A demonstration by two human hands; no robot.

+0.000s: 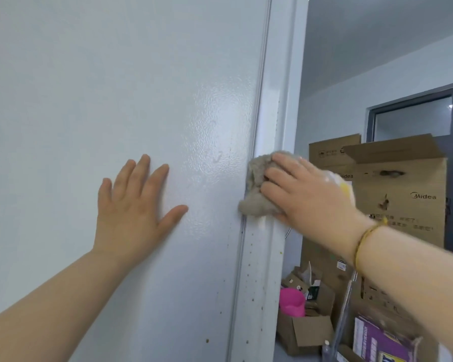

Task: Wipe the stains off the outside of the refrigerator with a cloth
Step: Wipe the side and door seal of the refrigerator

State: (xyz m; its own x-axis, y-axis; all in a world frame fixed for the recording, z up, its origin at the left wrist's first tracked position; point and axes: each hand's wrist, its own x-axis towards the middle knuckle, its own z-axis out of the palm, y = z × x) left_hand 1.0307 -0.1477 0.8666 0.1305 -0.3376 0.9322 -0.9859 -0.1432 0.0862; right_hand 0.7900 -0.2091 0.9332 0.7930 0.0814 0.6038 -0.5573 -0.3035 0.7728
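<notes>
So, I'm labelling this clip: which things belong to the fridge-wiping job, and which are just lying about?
Job: refrigerator, its stains, cloth, right hand pressing the cloth, left hand flat on the refrigerator.
Lying about: cardboard boxes, pink object, purple box.

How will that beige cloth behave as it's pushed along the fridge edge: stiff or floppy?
Probably floppy: the cloth bunches and folds under the right hand. Likely light, since pressing alone pins it against the refrigerator. Its fuzzy pile should drag rather than slip.
</notes>
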